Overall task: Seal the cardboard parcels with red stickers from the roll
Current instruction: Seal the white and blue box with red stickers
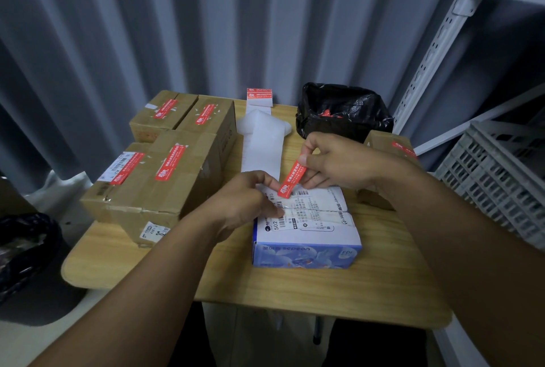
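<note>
The red sticker (292, 179) is held in the air, tilted, just above the far edge of the blue-and-white parcel (306, 244). The right hand (339, 163) pinches its upper end between thumb and forefinger. The left hand (244, 201) pinches its lower end in the same way; its remaining fingers are curled over the parcel's left top edge. The sticker's lower end is at the far edge of the shipping label (312, 210) that covers the parcel top; whether it touches cannot be told.

The parcel lies flat on the wooden table (295, 293), near the centre. A bare strip of table runs between the parcel's near face and the rounded front edge, and more bare surface lies to the parcel's right.

A white backing strip (262, 142) runs from behind the hands to the sticker roll (259, 97) at the table's far edge. The stickered cardboard parcels (165, 178) are stacked on the left, just beside the blue-and-white parcel and overhanging the left edge. A black bag (342, 110) stands at the far right corner. One brown box (392, 145) with a red sticker sits behind the right wrist, at the right edge.

A grey crate (495, 178) and a white shelf upright (442, 42) stand to the right of the table.
</note>
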